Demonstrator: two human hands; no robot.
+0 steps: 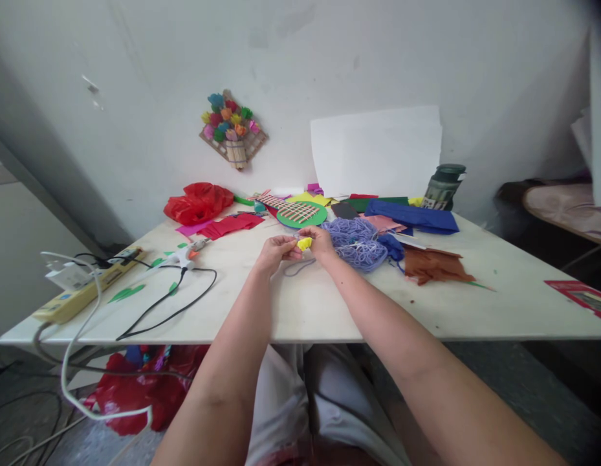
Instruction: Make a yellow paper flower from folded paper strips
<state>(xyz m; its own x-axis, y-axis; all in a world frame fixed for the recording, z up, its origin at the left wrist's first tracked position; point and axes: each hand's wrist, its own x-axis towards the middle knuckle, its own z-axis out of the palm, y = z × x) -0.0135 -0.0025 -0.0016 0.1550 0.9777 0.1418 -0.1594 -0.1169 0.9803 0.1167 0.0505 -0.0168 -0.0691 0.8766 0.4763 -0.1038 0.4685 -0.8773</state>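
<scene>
Both my hands meet over the middle of the white table (329, 310). My left hand (275, 251) and my right hand (321, 243) pinch a small yellow piece (305, 244) between their fingertips. A thin lilac strand (299, 266) trails from my hands onto the table. Just right of my right hand lies a heap of lilac yarn (357, 243).
A glue gun (186, 255) with a black cord lies left, beside a yellow power strip (81, 291). Red paper (229, 225), a woven green disc (300, 212), blue sheets (411, 217), brown paper (433, 265) and a dark jar (443, 186) sit behind. A red bag (198, 200) is far left.
</scene>
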